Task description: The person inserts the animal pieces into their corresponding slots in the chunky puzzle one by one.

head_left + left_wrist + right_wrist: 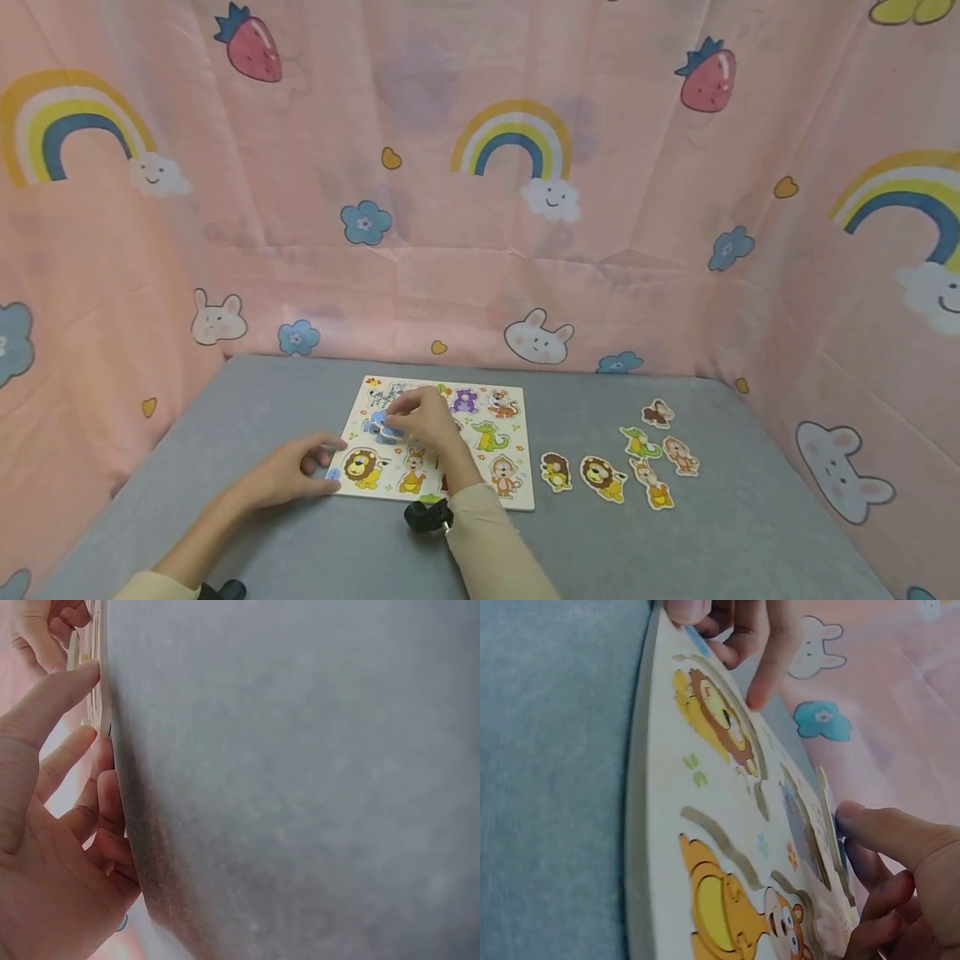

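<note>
A white animal puzzle board (517, 492) lies on the grey table (300, 550). My right hand (422, 417) pinches a blue animal piece (381, 428) over the board's upper left part. In the right wrist view that piece (826, 817) stands tilted on edge above its slot, with my fingertips (877, 829) on it. My left hand (296, 471) rests at the board's left edge, near the lion picture (363, 467). In the left wrist view my left hand's thumb (52, 694) presses against the board's rim (101, 682), and the other fingers are loosely bent.
Several loose animal pieces lie on the table right of the board: a lion (602, 477), a crocodile (637, 442), a kangaroo (652, 483), two monkeys (657, 412). Pink cartoon-print curtains (480, 208) wall in the table on three sides.
</note>
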`<state>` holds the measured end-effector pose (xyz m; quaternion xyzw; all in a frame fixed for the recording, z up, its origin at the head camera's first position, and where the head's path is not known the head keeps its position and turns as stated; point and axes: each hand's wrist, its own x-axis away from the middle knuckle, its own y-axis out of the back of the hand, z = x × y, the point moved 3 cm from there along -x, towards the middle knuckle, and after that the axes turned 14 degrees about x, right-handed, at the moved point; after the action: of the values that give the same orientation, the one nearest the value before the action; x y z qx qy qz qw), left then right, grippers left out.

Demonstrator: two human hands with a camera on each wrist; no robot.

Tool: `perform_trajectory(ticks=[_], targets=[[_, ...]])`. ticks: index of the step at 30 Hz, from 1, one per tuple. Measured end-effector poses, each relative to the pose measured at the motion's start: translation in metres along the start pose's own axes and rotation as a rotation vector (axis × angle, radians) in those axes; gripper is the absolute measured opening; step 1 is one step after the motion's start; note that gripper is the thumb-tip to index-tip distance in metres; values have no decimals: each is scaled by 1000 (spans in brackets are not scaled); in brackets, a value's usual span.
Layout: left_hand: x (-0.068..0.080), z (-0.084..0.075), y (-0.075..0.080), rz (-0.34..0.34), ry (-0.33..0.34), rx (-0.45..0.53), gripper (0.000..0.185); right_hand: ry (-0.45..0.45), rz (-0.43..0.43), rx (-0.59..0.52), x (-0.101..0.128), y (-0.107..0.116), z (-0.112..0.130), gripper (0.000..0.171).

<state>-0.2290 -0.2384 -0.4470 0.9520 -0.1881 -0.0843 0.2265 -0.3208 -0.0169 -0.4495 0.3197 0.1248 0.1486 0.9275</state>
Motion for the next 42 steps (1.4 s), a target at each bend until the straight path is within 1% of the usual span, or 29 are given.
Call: perform_trajectory(ticks=[6, 10, 14, 19, 23, 29, 42], targets=[[0, 1, 1, -5, -1, 2, 51, 10, 24, 77, 0, -1, 3, 4], [0, 1, 1, -7, 12, 1, 51, 28, 27, 99, -1, -4, 7, 3], [1, 1, 2, -10, 24, -3, 51, 26, 29, 133, -2, -9, 11, 4], [1, 1, 2, -8, 10, -4, 51, -15, 28, 197, -2, -12, 13, 7], [0, 2, 2, -9, 11, -12, 51, -32, 24, 208, -2, -13, 13, 7], [-1, 3, 2, -9, 10, -39, 50, -26, 23, 220, -4, -14, 12, 8], [-2, 3, 0, 0, 26, -39, 51, -22, 33, 236, -6, -13, 11, 8]])
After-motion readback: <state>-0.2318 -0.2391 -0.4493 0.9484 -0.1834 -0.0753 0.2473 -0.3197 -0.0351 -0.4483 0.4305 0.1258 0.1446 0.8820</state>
